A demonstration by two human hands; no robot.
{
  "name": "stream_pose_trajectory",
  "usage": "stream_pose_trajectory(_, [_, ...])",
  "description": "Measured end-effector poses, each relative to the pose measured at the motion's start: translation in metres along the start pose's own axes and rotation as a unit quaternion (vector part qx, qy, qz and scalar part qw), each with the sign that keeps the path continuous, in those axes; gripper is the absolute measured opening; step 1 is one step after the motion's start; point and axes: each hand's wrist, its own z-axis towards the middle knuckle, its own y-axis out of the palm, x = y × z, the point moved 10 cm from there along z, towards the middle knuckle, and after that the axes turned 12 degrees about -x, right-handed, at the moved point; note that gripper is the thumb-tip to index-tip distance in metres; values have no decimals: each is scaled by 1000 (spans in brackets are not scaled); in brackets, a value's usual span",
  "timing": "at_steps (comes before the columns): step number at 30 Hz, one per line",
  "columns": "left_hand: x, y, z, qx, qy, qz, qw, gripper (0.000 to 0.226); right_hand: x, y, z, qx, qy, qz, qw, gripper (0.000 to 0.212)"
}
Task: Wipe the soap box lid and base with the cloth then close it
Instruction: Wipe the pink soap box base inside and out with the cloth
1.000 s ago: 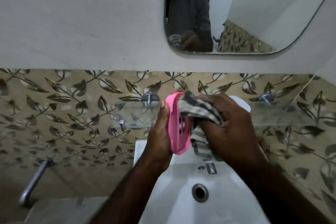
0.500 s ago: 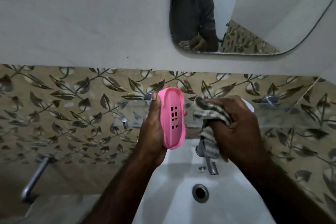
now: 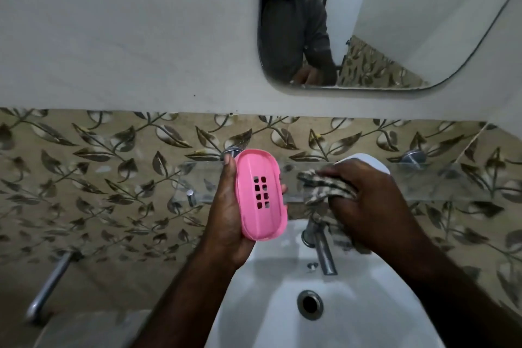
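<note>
My left hand (image 3: 226, 212) holds a pink oval soap box part (image 3: 261, 195) upright above the basin, its hollow side with several drain holes turned toward me. My right hand (image 3: 367, 200) is closed around a bunched striped cloth (image 3: 324, 186), a little to the right of the pink part and not touching it. A white rounded object (image 3: 367, 159), perhaps the other soap box part, lies on the glass shelf behind my right hand, mostly hidden.
A glass shelf (image 3: 423, 181) runs along the leaf-patterned tiles. Below are a white washbasin (image 3: 268, 291) with a drain (image 3: 310, 304) and a metal tap (image 3: 322, 246). A mirror (image 3: 395, 22) hangs above. A metal pipe (image 3: 48, 288) sticks out at lower left.
The cloth has come off the pink part and my right hand has moved right. My left hand has turned the pink part so its hollow side faces me.
</note>
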Motion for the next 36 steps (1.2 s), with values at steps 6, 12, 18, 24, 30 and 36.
stream_pose_trajectory(6, [-21,26,5,-57,-45,-47,996,63,-83,38,-19,-46,-192,-39,979,38])
stream_pose_trajectory(12, [-10,14,-1,3,8,49,999,53,-68,31,2,-19,-173,-38,984,38])
stream_pose_trajectory(18, [22,17,-17,35,59,249,966,60,-31,32,9,-9,-42,67,997,38])
stream_pose_trajectory(24, [20,21,-20,32,64,241,968,64,4,38,4,-90,53,183,977,18])
stream_pose_trajectory(30, [8,29,-14,32,26,191,981,61,-38,-12,-1,61,-97,166,979,41])
stream_pose_trajectory(36, [15,30,-15,29,60,203,977,59,-13,24,6,-11,-10,88,996,46])
